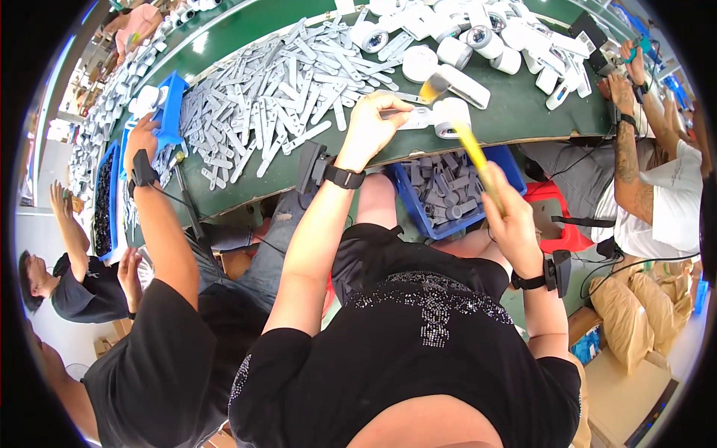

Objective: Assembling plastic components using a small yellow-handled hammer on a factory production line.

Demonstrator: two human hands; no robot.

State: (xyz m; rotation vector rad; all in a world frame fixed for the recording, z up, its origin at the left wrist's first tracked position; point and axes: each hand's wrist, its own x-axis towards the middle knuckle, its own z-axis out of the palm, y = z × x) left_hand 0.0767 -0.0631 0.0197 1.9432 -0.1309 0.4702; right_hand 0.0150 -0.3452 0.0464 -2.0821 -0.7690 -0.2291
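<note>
My right hand (511, 220) is wrapped round the yellow handle (472, 149) of a hammer-like tool. Its upper end reaches a white cylindrical part (452, 118) at the table's front edge, and motion blur hides where the tool's head lies. My left hand (377, 123) pinches a flat white piece (415, 118) beside that cylinder, thumb and fingers together. Just beyond lies a grey-and-white housing (464, 86) with a yellow-orange patch at its left end. Nearest to my left hand on the far side is a heap of flat light-grey strips (291, 89).
White camera-like housings (485, 41) are piled at the back of the green table (515, 112). Below the front edge, a blue bin (418, 213) holds grey parts. Co-workers sit on both sides; one's hand (142, 138) is near a blue tray (173, 108). A red stool (551, 213) stands right.
</note>
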